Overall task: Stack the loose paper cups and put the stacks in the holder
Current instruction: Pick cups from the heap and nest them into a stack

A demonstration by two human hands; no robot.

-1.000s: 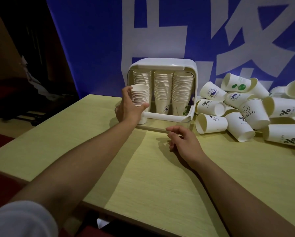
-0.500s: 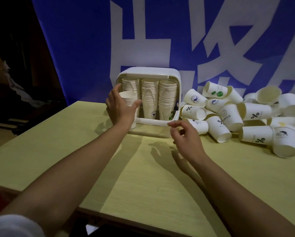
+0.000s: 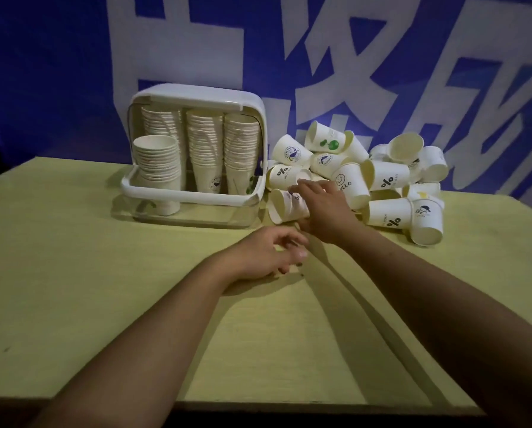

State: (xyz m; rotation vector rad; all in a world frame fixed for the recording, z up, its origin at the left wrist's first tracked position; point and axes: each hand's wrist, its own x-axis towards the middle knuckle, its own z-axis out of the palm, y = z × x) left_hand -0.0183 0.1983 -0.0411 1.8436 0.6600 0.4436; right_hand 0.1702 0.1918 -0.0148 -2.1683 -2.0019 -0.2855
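Left hand [image 3: 269, 254] loose; right hand [image 3: 323, 211] seemingly outstretched.

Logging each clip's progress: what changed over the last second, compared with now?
The left hand let go of the short stack, now standing in the holder, and drew back to the table. The right hand left the table and reached onto a loose cup. The three tall stacks and the cup pile stayed put.

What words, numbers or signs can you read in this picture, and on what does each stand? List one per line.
"HELLO", under a smiley face: cup in the pile, first letter partly hidden.
"%" sign: cup on its side.
"%" sign: cup at the front.
"%" sign: cup beside the holder.
Small print on these cups: too blurred.
Large white characters on the blue banner: cropped, unreadable.
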